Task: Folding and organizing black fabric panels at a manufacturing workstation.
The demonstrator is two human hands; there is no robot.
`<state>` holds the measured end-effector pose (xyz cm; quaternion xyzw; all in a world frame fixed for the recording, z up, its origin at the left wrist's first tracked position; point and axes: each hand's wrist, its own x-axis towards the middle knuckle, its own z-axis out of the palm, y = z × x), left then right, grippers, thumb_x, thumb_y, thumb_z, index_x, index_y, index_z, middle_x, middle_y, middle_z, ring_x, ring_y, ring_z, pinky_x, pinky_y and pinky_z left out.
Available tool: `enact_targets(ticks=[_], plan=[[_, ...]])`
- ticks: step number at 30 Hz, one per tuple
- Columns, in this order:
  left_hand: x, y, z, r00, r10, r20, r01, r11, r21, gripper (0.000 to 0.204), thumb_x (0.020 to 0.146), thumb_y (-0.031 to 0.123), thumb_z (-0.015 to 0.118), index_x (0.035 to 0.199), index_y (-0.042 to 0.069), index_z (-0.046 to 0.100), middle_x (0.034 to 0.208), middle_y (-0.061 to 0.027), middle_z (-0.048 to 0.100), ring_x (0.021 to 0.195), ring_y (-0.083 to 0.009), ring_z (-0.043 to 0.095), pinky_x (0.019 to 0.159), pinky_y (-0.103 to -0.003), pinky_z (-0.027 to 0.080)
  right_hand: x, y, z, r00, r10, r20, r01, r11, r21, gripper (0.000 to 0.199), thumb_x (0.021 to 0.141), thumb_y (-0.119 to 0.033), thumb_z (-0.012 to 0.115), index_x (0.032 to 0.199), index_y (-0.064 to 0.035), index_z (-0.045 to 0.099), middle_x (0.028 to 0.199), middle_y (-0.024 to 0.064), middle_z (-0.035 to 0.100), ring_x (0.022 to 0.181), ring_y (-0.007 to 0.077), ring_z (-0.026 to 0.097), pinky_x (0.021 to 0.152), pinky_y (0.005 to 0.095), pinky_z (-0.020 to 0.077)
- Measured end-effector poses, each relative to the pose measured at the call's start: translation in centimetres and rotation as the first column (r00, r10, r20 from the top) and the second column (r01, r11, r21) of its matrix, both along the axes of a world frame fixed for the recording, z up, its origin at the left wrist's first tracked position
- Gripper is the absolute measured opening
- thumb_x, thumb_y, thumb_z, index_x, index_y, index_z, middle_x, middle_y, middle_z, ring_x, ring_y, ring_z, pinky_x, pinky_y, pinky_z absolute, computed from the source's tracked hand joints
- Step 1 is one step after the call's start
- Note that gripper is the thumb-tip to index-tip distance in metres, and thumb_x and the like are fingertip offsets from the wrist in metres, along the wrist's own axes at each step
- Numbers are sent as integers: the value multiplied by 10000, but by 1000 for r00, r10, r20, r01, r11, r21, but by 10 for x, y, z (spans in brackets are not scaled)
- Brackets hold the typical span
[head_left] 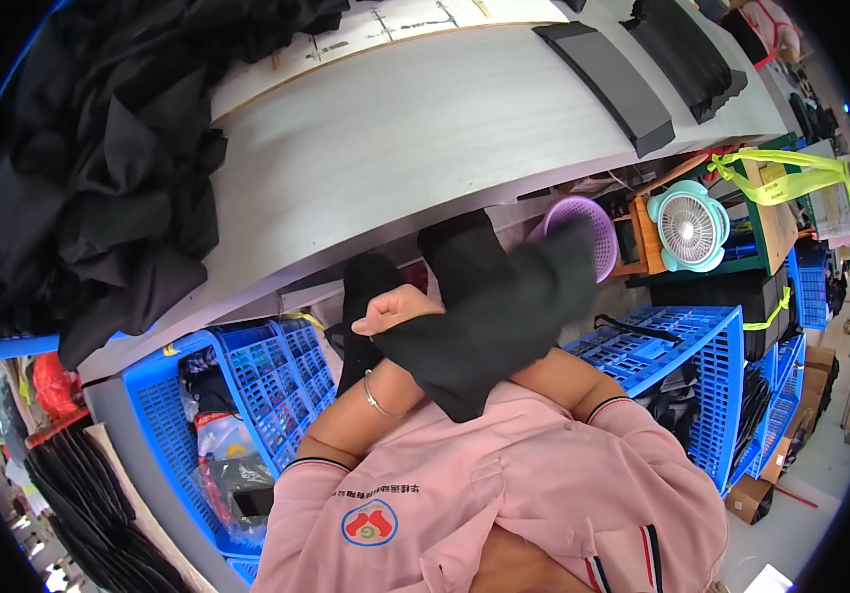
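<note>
A piece of black cloth (484, 341) is held up in front of my body, below the table's near edge; its right end is smeared by motion. My left hand (397, 308) is closed at the cloth's left edge, its fingers curled in. Of my right arm only the forearm (565, 381) shows, since the cloth covers that hand and its fingers. On the table's left lies a large heap of black cloth (119, 188). Stacks of cut black pieces (608, 84) rest at the table's right end.
The grey table (346, 158) spans the space ahead, with a marked white board (376, 35) at its back. Blue crates stand on the left (173, 445) and right (717, 381). A purple basket (603, 232) and a small fan (689, 226) are beyond the right crate.
</note>
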<state>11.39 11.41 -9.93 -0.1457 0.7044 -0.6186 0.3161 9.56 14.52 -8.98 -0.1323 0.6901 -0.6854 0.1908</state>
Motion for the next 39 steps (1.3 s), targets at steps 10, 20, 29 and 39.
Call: enact_targets(ticks=[10,20,29,39], plan=[[-8,-51,18,993,-30,-116,88,837,539,153,965,208,629,860,114,568,801,56,537,727,-61,450,659,-224,395,35,25,-22,959,-32,281,9,996,84,136,944,-128,623,977,3,645,730,65,663,595,141,644,519,288,506],[-9,-56,39,965,-12,-262,252,322,913,146,977,186,593,1046,79,520,1019,-2,514,931,-113,448,818,-260,381,-9,51,111,639,-323,-698,573,805,151,227,902,-129,670,1065,24,628,994,132,631,894,252,633,810,340,498],[-10,-115,61,931,85,-354,364,-276,890,267,988,165,560,1212,48,477,1216,-54,494,1115,-160,447,960,-292,368,-17,80,110,960,-172,219,269,776,-571,204,917,-79,647,1091,12,703,1003,6,684,1015,115,618,933,286,454],[-37,-51,77,893,263,-365,418,-787,454,430,999,143,524,1398,13,429,1434,-111,471,1319,-212,446,1119,-327,354,-63,88,124,895,-414,167,444,784,-433,318,1026,-175,537,1279,13,576,1148,110,663,954,153,652,910,327,487]])
